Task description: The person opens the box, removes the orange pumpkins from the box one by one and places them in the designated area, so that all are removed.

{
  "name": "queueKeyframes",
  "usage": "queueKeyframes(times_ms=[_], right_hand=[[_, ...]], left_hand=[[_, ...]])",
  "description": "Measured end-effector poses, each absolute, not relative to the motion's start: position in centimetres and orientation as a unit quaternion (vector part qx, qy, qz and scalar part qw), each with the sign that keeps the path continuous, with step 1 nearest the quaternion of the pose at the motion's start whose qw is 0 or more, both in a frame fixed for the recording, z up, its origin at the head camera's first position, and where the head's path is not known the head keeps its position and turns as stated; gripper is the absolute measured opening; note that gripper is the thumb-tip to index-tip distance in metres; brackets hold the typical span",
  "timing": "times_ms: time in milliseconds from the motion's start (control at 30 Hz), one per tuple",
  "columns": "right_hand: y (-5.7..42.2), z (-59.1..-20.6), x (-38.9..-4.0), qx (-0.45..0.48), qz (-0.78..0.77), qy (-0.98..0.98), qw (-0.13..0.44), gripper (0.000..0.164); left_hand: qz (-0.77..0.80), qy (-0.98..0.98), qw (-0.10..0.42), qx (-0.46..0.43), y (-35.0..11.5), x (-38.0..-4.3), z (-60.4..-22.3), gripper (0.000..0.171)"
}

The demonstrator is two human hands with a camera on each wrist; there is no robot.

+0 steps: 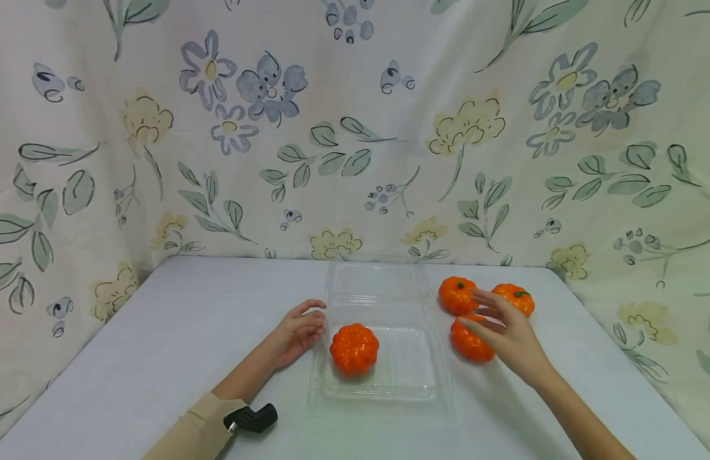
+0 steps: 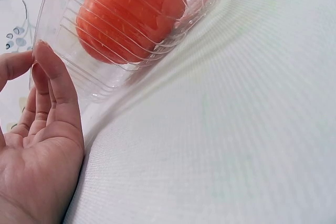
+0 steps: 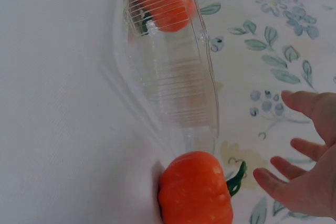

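A clear plastic clamshell box (image 1: pixel 383 393) lies with its lid back on the table, and one orange toy pumpkin (image 1: pixel 355 349) sits in its left part. My left hand (image 1: pixel 300 333) is at the box's left side; in the left wrist view its thumb and a finger (image 2: pixel 54 72) pinch the rim. Over the pumpkins right of the box hovers my right hand (image 1: pixel 512 338), fingers spread and apart from them. Those are a near pumpkin (image 1: pixel 470 342), partly hidden by the hand, a pumpkin behind it (image 1: pixel 455 295), and another farther right (image 1: pixel 516 299) with a green stem.
A white table (image 1: pixel 216 319) carries everything. Behind it and at both sides hangs a floral cloth (image 1: pixel 355 160). A black strap end (image 1: pixel 251 418) sticks out from the left sleeve (image 1: pixel 196 425).
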State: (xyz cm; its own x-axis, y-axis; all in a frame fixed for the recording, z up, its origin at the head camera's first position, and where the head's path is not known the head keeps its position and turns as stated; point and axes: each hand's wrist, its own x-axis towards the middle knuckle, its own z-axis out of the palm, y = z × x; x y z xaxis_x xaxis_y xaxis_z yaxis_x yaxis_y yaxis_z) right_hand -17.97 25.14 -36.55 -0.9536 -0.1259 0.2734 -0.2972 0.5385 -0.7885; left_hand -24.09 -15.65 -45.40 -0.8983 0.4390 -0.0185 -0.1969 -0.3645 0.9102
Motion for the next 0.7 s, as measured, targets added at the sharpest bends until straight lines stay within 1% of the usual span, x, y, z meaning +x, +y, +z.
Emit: queueKeyframes(times_ms=[233, 400, 700], right_hand=[[23.9, -36.3, -18.2, 0.140, 0.483, -0.859, 0.092, 0.056], [22.8, -36.1, -18.3, 0.137, 0.490, -0.857, 0.076, 0.058], [21.1, -35.8, -18.8, 0.155, 0.492, -0.853, 0.073, 0.058]], left_hand=[[0.820, 0.527, 0.195, 0.111, -15.6, -24.1, -45.3, 0.023], [0.821, 0.525, 0.195, 0.110, -15.6, -24.1, -45.3, 0.023], [0.824, 0.521, 0.197, 0.105, -15.5, -24.0, -45.1, 0.023]])
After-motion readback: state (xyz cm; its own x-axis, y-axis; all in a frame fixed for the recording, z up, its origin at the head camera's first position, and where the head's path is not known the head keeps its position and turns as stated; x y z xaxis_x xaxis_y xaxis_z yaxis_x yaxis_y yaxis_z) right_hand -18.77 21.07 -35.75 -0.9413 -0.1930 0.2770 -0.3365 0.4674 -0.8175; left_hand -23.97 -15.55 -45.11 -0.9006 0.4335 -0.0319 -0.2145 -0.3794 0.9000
